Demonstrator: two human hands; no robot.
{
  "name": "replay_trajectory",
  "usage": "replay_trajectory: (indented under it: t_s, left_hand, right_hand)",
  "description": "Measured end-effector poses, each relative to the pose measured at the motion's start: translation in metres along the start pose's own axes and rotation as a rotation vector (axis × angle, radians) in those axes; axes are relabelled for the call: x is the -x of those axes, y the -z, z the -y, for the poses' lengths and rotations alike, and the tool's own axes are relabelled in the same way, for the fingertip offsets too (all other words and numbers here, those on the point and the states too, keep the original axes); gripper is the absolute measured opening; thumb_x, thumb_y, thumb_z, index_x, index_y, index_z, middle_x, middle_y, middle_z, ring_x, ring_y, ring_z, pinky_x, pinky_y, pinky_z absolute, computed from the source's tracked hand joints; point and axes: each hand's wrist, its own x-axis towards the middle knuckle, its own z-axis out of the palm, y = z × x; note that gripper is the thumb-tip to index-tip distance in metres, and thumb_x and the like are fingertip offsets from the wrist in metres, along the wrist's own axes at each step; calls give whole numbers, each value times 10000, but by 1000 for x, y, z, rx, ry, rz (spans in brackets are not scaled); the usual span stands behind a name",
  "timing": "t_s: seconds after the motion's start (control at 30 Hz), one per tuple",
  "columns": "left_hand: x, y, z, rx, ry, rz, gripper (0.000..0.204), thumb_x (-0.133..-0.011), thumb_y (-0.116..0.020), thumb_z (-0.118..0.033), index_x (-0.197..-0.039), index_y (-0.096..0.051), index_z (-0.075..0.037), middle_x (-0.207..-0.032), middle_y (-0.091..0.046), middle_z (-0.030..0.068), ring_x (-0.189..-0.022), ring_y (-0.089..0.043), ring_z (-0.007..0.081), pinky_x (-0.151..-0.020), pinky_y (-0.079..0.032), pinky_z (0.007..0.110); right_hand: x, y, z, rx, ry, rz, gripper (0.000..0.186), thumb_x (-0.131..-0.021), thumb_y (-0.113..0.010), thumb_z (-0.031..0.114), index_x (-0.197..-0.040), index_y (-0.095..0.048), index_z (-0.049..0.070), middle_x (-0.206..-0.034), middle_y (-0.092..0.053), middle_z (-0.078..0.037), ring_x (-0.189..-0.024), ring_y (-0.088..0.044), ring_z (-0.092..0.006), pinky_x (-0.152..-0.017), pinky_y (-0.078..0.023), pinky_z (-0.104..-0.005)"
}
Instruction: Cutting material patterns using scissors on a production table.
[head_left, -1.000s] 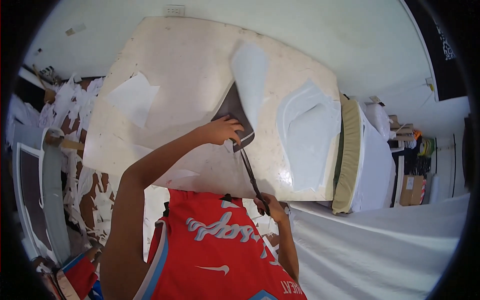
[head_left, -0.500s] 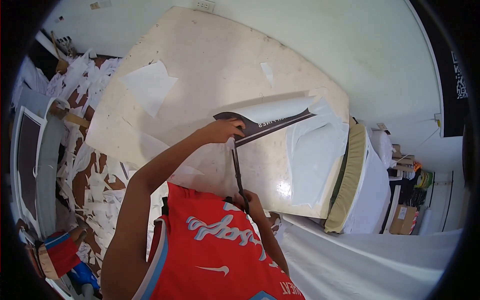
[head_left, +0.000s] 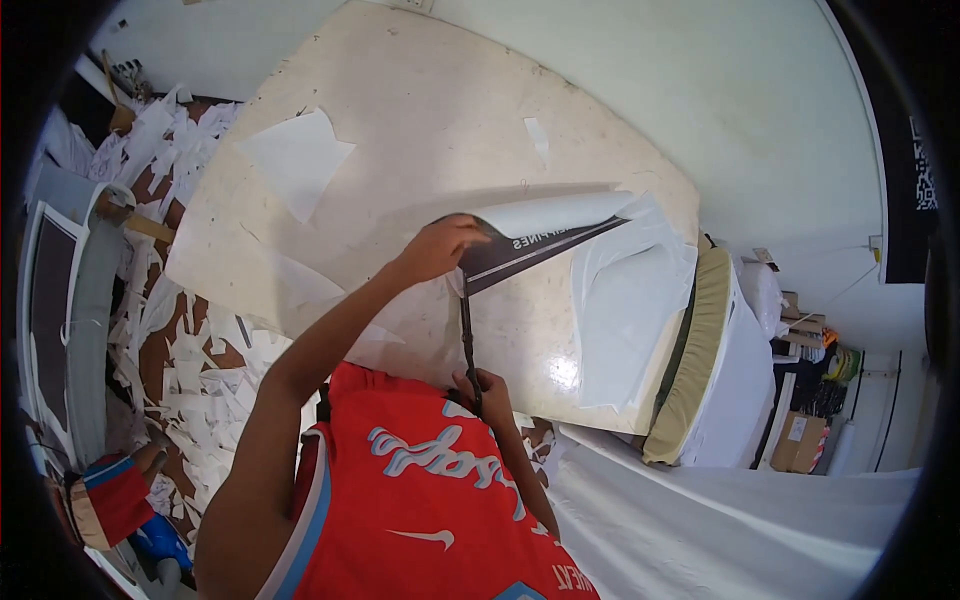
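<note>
Since a moment ago, the left hand (head_left: 440, 250) has peeled the white backing sheet (head_left: 555, 213) further off the dark sheet (head_left: 520, 255), pinching its corner. Right hand (head_left: 482, 385), closed, grips a dark strip (head_left: 466, 340) at the worn pale table (head_left: 420, 130); paper scraps (head_left: 190, 350) litter the floor. Fingertips are hard to make out.

Our left arm stretches forward and up from the shoulder, the elbow almost straight. Our left hand (head_left: 440, 248) is closed in a pinch on the dark sheet (head_left: 520, 255), at its near corner. Our right forearm is bent close to the chest, below this sheet. Our right hand (head_left: 482, 385) is closed around the lower end of a thin strip (head_left: 466, 340).
</note>
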Motion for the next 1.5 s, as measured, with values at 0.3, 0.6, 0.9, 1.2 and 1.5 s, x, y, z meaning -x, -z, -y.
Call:
replay_trajectory:
  t_s: [0.3, 0.6, 0.9, 1.2, 1.5]
  left_hand:
    - [59, -43, -15, -483, 271, -500, 463, -785, -721, -93, -1230, -618, -22, -1294, -530, 93, -1307, -454, 298, -1076, -404, 398]
    - [64, -39, -7, -337, 213, -503, 515, -752, -759, -107, -1231, -594, -13, -1289, -537, 108, -1310, -463, 294, -1085, -410, 390]
    - [66, -42, -6, -231, 252, -555, 599, -752, -740, -56, -1315, -533, -50, -1386, -497, 137, -1331, -456, 318, -1090, -407, 399]
    - [65, -40, -11, -145, 259, -576, 732, -737, -735, -18, -1385, -397, -55, -1360, -489, 175, -1315, -453, 364, -1102, -388, 419]
    - [63, -39, -6, -91, 267, -533, 798, -743, -721, -13, -1438, -328, -41, -1388, -474, 175, -1337, -430, 364, -1131, -350, 414]
  right_hand:
    - [-6, 34, -5, 223, -15, 24, 397, -849, -787, 363, -704, -603, 43, -557, -520, 19, -496, -445, -69, -470, -328, -254]
    - [-23, 59, 25, 251, -12, 141, 361, -854, -782, 323, -704, -594, 54, -549, -522, 13, -492, -475, -78, -477, -345, -252]
    - [-43, 72, 24, 379, 11, 160, 447, -821, -807, 410, -680, -595, 42, -542, -526, 0, -482, -479, -94, -471, -362, -279]
    - [-52, 67, 47, 266, -20, 218, 401, -814, -821, 380, -701, -612, 58, -536, -526, 6, -459, -483, -83, -451, -352, -244]
    - [-64, 61, 60, 219, -24, 273, 367, -849, -790, 339, -717, -588, 63, -532, -514, 1, -454, -503, -93, -442, -367, -257]
